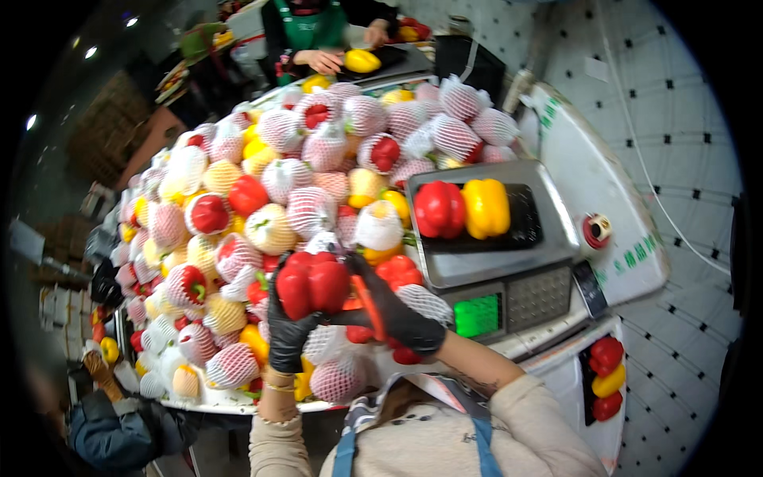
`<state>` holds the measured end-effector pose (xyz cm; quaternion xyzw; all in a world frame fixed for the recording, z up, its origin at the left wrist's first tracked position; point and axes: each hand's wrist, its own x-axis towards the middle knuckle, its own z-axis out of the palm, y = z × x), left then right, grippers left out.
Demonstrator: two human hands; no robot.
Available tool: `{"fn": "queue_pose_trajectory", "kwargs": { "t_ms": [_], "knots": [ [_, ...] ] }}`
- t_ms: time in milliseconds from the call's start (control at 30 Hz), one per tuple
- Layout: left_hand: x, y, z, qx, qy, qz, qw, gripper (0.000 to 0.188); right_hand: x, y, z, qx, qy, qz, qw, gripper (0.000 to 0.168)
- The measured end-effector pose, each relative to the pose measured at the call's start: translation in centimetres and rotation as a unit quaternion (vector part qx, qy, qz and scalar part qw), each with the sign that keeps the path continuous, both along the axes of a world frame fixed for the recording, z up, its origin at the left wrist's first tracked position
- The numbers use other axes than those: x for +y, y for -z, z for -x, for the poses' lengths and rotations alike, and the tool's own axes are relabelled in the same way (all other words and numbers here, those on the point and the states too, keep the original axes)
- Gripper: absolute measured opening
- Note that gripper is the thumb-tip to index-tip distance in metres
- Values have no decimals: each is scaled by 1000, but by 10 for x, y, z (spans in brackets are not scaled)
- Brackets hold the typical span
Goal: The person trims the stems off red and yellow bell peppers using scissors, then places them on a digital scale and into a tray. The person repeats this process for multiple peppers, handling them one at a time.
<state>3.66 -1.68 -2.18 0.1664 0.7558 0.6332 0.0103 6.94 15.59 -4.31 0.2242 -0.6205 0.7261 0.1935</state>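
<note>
My left hand (288, 340), in a black glove, grips a red bell pepper (312, 284) from its left side and below. A hand cutter with orange-red handles (368, 305), apparently snips, is held in my gloved right hand (411, 322) close to the pepper's right side. Its blades are blurred near the top of the pepper. To the right, a red bell pepper (440, 208) and a yellow bell pepper (486, 208) lie side by side on a black tray (526, 217), which rests on the steel platter of a weighing scale (462, 267).
A large heap of bell peppers in foam nets (268, 229) spreads ahead and left. A packed tray of peppers (608, 383) sits in a white foam box at lower right. Across the heap, a person in a green apron (313, 30) handles a yellow pepper. Another person's sleeve (113, 429) shows lower left.
</note>
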Motion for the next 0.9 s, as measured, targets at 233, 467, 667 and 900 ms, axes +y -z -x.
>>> {"fn": "queue_pose_trajectory", "kwargs": {
  "t_ms": [233, 467, 667, 900],
  "knots": [
    [11, 6, -27, 167, -51, -66, 982, 98, 21, -75, -25, -269, -184, -50, 944, 52],
    [7, 17, -28, -34, -62, -231, 970, 35, 12, -68, -29, -373, -200, 7, 906, 64],
    [-19, 39, -10, -48, -27, -94, 994, 26, 2, 10, -20, -175, -92, -109, 974, 85],
    [6, 0, -43, 204, -36, 250, 946, 89, -10, 26, -1, -104, 105, -141, 979, 92]
  ]
}}
